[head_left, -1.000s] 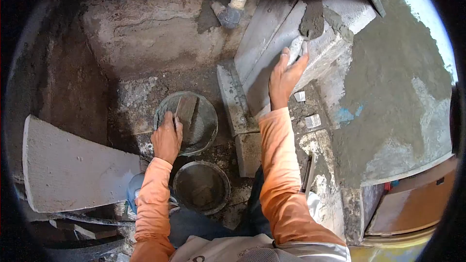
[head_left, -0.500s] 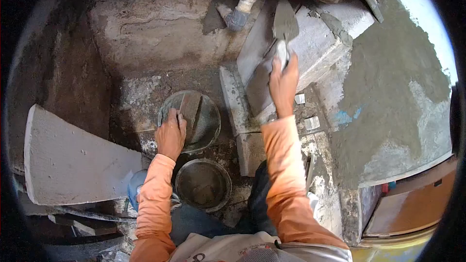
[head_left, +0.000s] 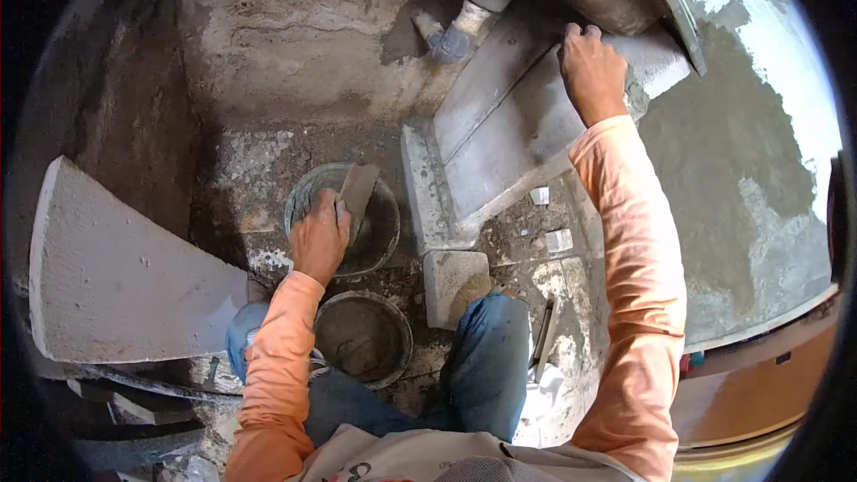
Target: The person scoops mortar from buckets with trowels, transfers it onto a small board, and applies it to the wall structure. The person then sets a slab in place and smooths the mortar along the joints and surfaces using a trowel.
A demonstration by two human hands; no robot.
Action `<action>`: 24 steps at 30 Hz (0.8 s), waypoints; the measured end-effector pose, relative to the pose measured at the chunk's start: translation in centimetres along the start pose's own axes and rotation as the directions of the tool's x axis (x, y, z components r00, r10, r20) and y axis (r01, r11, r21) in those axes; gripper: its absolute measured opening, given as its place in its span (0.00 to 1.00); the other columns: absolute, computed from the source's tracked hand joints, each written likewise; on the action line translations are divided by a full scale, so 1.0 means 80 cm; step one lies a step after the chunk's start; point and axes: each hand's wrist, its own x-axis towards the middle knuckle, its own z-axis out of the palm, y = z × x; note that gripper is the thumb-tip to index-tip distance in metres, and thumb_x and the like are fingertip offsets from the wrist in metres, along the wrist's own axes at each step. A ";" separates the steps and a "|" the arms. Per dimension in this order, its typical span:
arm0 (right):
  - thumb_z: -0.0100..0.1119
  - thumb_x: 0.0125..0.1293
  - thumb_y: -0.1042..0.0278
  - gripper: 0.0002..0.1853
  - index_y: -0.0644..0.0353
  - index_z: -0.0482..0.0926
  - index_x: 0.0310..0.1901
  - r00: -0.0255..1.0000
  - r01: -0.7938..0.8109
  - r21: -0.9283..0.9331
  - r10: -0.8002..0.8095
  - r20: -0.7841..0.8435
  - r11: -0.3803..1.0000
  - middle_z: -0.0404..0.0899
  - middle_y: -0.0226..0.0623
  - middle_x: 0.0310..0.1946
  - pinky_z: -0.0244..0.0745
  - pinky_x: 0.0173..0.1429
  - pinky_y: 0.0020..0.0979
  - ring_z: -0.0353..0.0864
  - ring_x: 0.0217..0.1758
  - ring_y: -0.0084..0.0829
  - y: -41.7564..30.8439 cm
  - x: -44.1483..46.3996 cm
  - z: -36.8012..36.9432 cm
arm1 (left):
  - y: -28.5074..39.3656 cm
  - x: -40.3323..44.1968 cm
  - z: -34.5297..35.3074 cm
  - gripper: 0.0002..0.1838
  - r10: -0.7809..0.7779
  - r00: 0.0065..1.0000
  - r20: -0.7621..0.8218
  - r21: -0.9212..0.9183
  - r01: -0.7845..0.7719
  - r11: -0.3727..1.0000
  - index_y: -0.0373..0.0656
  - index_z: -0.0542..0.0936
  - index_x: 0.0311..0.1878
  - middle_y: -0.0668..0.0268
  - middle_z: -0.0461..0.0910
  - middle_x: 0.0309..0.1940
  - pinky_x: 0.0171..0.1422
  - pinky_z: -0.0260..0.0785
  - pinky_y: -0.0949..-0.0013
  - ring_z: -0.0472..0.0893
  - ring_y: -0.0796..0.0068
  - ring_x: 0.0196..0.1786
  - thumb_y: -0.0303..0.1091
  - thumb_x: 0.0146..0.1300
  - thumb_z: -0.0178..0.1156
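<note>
My left hand [head_left: 320, 236] is closed on a flat brown board [head_left: 359, 189], which is held over a round bucket [head_left: 386, 230]. My right hand [head_left: 593, 70], seen from its back, has curled fingers at the upper part of the pale slabs [head_left: 522, 125]. The trowel is not visible, and what my right fingers hold, if anything, is hidden. Beside the slabs, wet grey mortar [head_left: 637, 96] shows by my right wrist. Below the bucket stands a second round container [head_left: 364, 336] with grey material inside.
A large pale slab [head_left: 134, 272] leans at the left. A pipe elbow [head_left: 449, 43] comes from the back wall. A block [head_left: 455, 288] lies near my knee. On the right are a mortar-coated surface [head_left: 723, 178] and a brown panel [head_left: 759, 393]. Small white pieces [head_left: 559, 240] lie on the floor.
My right hand has moved up and right, and its trowel has gone out of sight. My left hand still holds the board over the bucket. My knee has come into view.
</note>
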 end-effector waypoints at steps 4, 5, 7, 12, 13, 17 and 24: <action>0.54 0.71 0.68 0.08 0.58 0.82 0.36 0.994 0.048 -0.073 -0.055 -0.097 0.996 0.85 0.47 0.34 0.86 0.37 0.46 0.90 0.34 0.47 0.008 -0.001 0.016 | -0.001 0.001 -0.001 0.12 -0.033 0.998 0.057 -0.041 0.036 0.999 0.43 0.74 0.52 0.42 0.85 0.31 0.41 0.74 0.38 0.85 0.36 0.34 0.42 0.77 0.51; 0.54 0.71 0.68 0.09 0.57 0.82 0.35 0.990 0.062 -0.049 -0.067 -0.127 0.997 0.85 0.47 0.33 0.86 0.37 0.46 0.90 0.34 0.48 0.014 -0.002 0.019 | 0.000 0.002 -0.004 0.12 -0.045 0.996 0.075 -0.047 0.048 0.998 0.43 0.74 0.52 0.42 0.85 0.31 0.42 0.74 0.37 0.85 0.36 0.34 0.42 0.77 0.51; 0.54 0.71 0.67 0.08 0.56 0.82 0.35 0.994 0.052 -0.035 -0.055 -0.096 0.998 0.85 0.47 0.33 0.85 0.38 0.47 0.90 0.35 0.48 0.020 0.000 0.012 | 0.003 0.004 -0.009 0.12 -0.065 0.995 0.078 -0.038 0.068 0.997 0.43 0.74 0.53 0.42 0.85 0.31 0.42 0.74 0.37 0.85 0.36 0.35 0.41 0.77 0.51; 0.51 0.72 0.65 0.10 0.54 0.82 0.36 0.999 0.033 -0.008 -0.033 0.009 0.999 0.86 0.48 0.36 0.84 0.41 0.51 0.89 0.38 0.54 0.037 -0.003 -0.018 | 0.000 0.003 -0.005 0.12 -0.076 0.994 0.075 -0.058 0.080 0.995 0.44 0.74 0.53 0.42 0.85 0.31 0.43 0.74 0.37 0.85 0.36 0.37 0.41 0.77 0.51; 0.49 0.73 0.64 0.11 0.53 0.82 0.39 0.997 0.042 -0.032 -0.039 0.071 0.999 0.86 0.50 0.39 0.84 0.44 0.51 0.89 0.41 0.54 0.043 -0.003 -0.026 | 0.000 0.005 -0.005 0.12 -0.091 0.991 0.102 -0.053 0.097 0.994 0.44 0.74 0.53 0.42 0.85 0.32 0.44 0.73 0.37 0.85 0.36 0.37 0.42 0.77 0.51; 0.49 0.72 0.64 0.12 0.52 0.81 0.51 0.994 0.037 -0.040 -0.033 0.104 0.998 0.86 0.50 0.45 0.83 0.51 0.52 0.87 0.48 0.54 0.075 -0.013 -0.046 | -0.003 0.006 0.000 0.13 -0.101 0.988 0.120 -0.069 0.110 0.992 0.44 0.74 0.53 0.42 0.86 0.35 0.46 0.73 0.37 0.85 0.36 0.40 0.42 0.77 0.51; 0.59 0.72 0.56 0.14 0.58 0.83 0.45 0.939 0.008 -0.065 0.015 0.343 0.998 0.86 0.53 0.39 0.80 0.46 0.52 0.86 0.43 0.57 0.084 -0.039 -0.194 | -0.003 0.011 -0.002 0.14 -0.131 0.977 0.170 -0.074 0.145 0.987 0.44 0.74 0.55 0.43 0.86 0.37 0.48 0.73 0.37 0.85 0.36 0.42 0.44 0.77 0.50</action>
